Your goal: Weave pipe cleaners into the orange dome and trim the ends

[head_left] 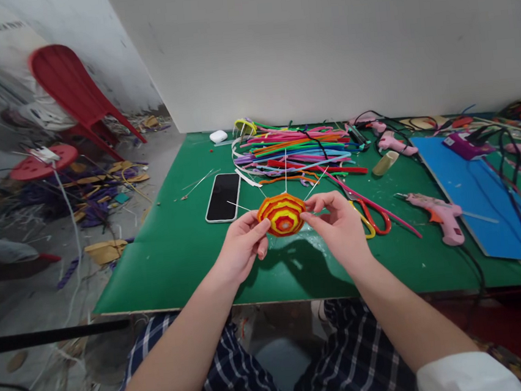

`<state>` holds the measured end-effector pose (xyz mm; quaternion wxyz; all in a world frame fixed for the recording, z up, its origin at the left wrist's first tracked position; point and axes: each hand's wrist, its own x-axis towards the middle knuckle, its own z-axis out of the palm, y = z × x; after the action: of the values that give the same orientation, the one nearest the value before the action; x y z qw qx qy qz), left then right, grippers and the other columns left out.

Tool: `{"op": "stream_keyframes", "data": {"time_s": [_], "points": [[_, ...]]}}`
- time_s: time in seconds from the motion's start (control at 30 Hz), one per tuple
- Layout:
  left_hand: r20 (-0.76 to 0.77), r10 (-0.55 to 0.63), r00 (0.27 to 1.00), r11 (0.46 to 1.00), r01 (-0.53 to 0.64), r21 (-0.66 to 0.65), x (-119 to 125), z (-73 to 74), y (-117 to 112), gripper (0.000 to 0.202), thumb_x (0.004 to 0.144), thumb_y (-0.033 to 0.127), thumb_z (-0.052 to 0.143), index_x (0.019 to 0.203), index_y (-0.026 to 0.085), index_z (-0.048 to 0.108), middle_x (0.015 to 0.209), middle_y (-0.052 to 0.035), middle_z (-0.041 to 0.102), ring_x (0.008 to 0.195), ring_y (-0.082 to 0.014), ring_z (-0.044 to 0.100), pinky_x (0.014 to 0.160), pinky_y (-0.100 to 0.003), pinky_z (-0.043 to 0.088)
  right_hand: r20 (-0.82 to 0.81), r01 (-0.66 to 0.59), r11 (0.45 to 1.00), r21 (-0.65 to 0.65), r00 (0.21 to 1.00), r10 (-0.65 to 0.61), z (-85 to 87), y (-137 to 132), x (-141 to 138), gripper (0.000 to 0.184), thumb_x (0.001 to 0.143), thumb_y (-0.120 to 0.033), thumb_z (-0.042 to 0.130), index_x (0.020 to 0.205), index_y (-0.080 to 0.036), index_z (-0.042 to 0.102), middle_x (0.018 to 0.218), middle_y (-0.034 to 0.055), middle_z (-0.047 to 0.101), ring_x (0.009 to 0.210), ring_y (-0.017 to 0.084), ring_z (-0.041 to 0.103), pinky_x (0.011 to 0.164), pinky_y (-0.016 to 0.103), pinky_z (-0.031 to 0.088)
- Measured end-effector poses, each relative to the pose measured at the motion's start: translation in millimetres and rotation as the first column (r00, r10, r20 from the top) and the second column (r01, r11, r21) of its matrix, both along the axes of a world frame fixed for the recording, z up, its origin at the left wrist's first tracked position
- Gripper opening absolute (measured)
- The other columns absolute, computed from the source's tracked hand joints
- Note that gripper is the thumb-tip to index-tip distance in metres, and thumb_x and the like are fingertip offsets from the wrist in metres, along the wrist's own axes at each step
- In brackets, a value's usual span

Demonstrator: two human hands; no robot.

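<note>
Between my two hands, above the green table, is a small round disc [282, 214] wound in orange, yellow and red rings, with thin pale wires sticking out from its far side. My left hand [245, 241] pinches its left edge between thumb and fingers. On the opposite edge, my right hand [335, 220] grips it with thumb and fingertips. A black-screened phone [222, 198] lies just beyond my left hand. Close to my right hand lie scissors [375, 214] with red and yellow handles. Behind the disc is a heap of coloured pipe cleaners [293, 149].
A pink glue gun [445, 214] rests at the right, its cord running off the front edge. Beyond it lies a blue board [495, 197] with a purple device [469, 143] and black cables. A white earbud case [218, 136] sits far left. A red chair [65, 85] stands beyond the table.
</note>
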<state>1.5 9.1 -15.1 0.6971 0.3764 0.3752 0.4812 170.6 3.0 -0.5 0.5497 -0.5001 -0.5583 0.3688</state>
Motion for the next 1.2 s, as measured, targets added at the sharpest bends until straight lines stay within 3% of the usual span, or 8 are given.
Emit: {"op": "stream_keyframes", "data": {"time_s": [0.23,0.47,1.2], "points": [[0.002,-0.018,1.0,1.0,0.018,0.018,-0.4,-2.7,0.2,0.016,0.072,0.026,0.062,0.082,0.016,0.054,0.056,0.0068,0.051,0.03,0.0007,0.037,0.03,-0.012,0.03,-0.092,-0.01,0.999,0.038,0.996,0.014,-4.3,-0.5,-4.6,0.015,0.071,-0.02,0.058,0.071,-0.02,0.043,0.085,0.0008,0.057,0.083,0.014,0.056,0.078,0.033,0.046],[0.002,-0.019,1.0,1.0,0.019,0.02,-1.1,-2.8,0.1,0.016,0.073,0.025,0.062,0.083,0.015,0.055,0.059,0.0059,0.052,0.03,0.0014,0.036,0.03,-0.012,0.029,-0.058,0.021,1.0,0.006,0.998,-0.02,-6.1,-2.2,-4.6,0.016,0.071,-0.022,0.059,0.073,-0.021,0.043,0.088,0.0008,0.057,0.083,0.016,0.057,0.055,0.025,0.046],[0.022,-0.019,1.0,1.0,0.019,-0.005,-1.1,-3.5,1.1,0.014,0.073,0.024,0.062,0.081,0.015,0.055,0.055,0.0067,0.05,0.028,0.0022,0.033,0.029,-0.011,0.027,0.028,-0.028,0.999,0.04,0.999,0.027,-5.8,2.2,-0.2,0.009,0.072,-0.021,0.058,0.073,-0.021,0.049,0.086,-0.0002,0.057,0.081,0.014,0.056,0.056,0.023,0.045]]}}
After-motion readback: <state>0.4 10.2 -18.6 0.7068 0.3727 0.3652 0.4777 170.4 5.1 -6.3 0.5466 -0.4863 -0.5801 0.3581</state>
